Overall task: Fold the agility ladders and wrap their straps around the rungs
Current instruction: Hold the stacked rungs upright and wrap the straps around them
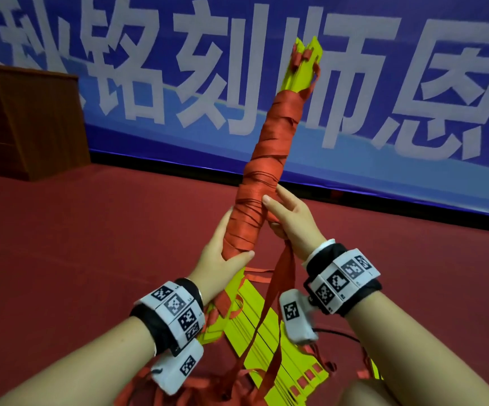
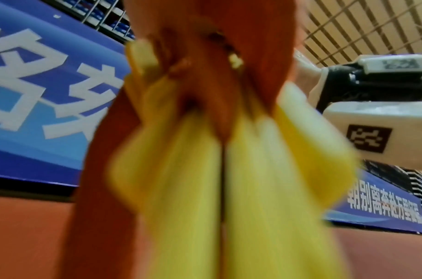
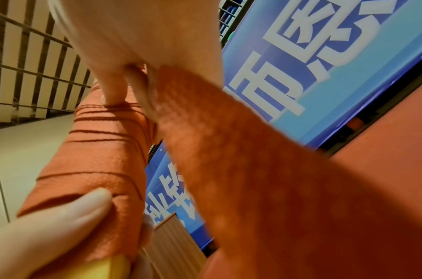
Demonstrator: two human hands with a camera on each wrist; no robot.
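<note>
A bundle of yellow rungs wrapped in red strap (image 1: 266, 159) stands tilted up in front of me, its bare yellow tips (image 1: 307, 63) at the top. My left hand (image 1: 225, 253) grips the bundle's lower end, thumb across the front. My right hand (image 1: 284, 212) holds the loose red strap (image 1: 278, 288) against the bundle's right side, forefinger and thumb stretched along the wrap. In the right wrist view the strap (image 3: 253, 169) runs out from under my curled fingers (image 3: 138, 90). The left wrist view shows blurred yellow rung ends (image 2: 205, 188) close up.
A second yellow ladder (image 1: 266, 332) with loose red straps lies folded on the red carpet (image 1: 91, 244) by my knees. A blue banner (image 1: 383, 98) lines the wall ahead. A brown wooden lectern (image 1: 26, 121) stands at far left.
</note>
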